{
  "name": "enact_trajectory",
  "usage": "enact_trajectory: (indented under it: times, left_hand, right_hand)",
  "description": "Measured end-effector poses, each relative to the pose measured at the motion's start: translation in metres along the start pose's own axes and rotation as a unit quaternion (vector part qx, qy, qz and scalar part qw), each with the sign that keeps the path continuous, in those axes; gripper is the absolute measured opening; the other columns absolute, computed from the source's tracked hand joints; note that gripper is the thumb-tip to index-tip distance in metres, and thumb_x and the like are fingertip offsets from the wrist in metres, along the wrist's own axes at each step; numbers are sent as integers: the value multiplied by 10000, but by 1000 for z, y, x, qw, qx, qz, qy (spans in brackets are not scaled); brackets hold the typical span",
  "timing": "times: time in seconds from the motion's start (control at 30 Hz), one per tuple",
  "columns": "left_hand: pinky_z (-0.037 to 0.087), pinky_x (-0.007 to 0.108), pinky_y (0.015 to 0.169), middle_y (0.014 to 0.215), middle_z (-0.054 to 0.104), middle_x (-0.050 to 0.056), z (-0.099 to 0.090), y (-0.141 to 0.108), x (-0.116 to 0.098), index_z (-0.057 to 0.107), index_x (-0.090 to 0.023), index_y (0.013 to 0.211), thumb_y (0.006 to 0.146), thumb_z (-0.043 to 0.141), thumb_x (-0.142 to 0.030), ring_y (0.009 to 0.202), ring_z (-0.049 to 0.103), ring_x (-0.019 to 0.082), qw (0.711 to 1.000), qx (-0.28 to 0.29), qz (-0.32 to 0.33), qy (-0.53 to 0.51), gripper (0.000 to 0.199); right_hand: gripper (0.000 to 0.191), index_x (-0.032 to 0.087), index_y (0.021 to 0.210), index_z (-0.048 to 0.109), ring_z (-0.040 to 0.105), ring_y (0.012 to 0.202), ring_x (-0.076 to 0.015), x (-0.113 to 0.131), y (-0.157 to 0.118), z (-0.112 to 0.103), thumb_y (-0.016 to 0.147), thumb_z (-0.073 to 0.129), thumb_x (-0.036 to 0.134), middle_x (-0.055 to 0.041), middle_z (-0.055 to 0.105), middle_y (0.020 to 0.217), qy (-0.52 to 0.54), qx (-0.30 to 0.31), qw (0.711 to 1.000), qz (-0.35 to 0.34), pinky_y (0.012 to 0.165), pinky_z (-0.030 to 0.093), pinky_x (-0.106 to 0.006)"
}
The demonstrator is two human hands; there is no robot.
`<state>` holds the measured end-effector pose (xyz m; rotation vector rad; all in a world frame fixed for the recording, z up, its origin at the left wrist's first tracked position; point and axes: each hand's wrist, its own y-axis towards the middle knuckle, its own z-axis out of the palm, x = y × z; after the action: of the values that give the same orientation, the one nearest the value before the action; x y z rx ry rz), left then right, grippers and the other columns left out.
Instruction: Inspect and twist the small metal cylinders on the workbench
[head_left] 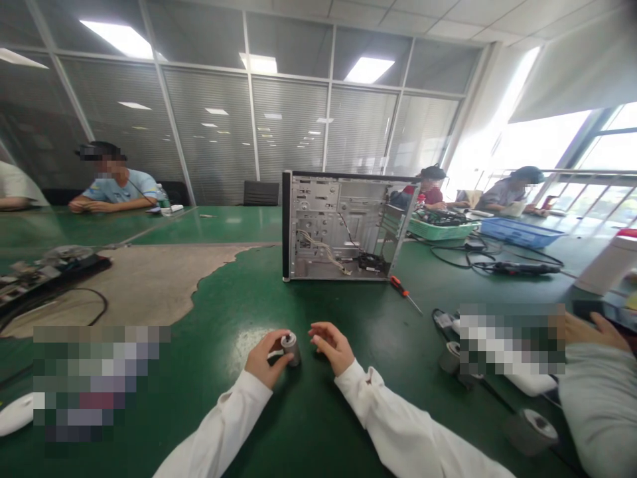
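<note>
Open computer case (343, 226), screwdriver (402, 289) at its 4 o'clock, green basket (442, 232) then blue basket (522, 235) at 3 o'clock, black chair (261, 194) at 10 o'clock

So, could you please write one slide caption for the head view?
The left hand holds a grey cylinder, the right hand close by, before an open computer case.

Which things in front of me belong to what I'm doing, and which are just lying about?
Job in hand:
- metal cylinder, held in your left hand; your right hand is apart from it

Apparently just lying about:
- open computer case
- screwdriver
- green basket
- blue basket
- gray cylinder at right, though possibly related
</note>
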<state>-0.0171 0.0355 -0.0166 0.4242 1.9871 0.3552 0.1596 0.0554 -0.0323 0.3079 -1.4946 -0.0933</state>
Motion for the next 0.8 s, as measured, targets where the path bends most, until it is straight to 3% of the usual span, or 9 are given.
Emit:
enact_trajectory:
  times: [0.13,0.23,0.4,0.53,0.8]
  left_hand:
    - [451,322,782,900,601,57,5,-2,3,470,-172,967,596,603,-246,815,587,170,981,-23,-89,-170,401]
    - [443,327,781,906,606,73,5,-2,3,463,-164,971,563,639,-280,824,586,184,962,-30,-124,-242,459]
    - [447,314,717,845,622,72,2,0,8,446,-157,1025,525,678,-325,774,587,181,938,-21,-161,-307,576]
    - [448,290,657,823,627,65,2,0,9,436,-165,1066,502,704,-307,719,589,168,906,-20,-204,-371,640]
    - [442,333,711,847,630,75,1,-2,3,477,-165,1068,515,715,-265,765,589,189,856,13,-243,-457,610]
  right_hand:
    - [284,192,936,512,537,740,-150,3,-3,2,698,537,344,-52,581,863,-1,-3,1000,-10,569,422,-259]
    - [270,194,933,515,535,730,-148,6,-5,3,704,529,337,-47,580,852,-10,2,1000,-16,573,422,-263]
    - [263,196,954,501,526,769,-150,12,-10,3,703,522,272,-50,567,875,-52,39,996,-59,587,432,-260]
    - [367,210,1031,455,522,771,-142,24,-17,6,673,530,184,-49,546,931,-115,75,984,-117,596,437,-254]
    - [591,230,1136,388,498,816,-159,37,-26,13,584,575,128,-63,484,1058,-159,119,959,-200,616,445,-269]
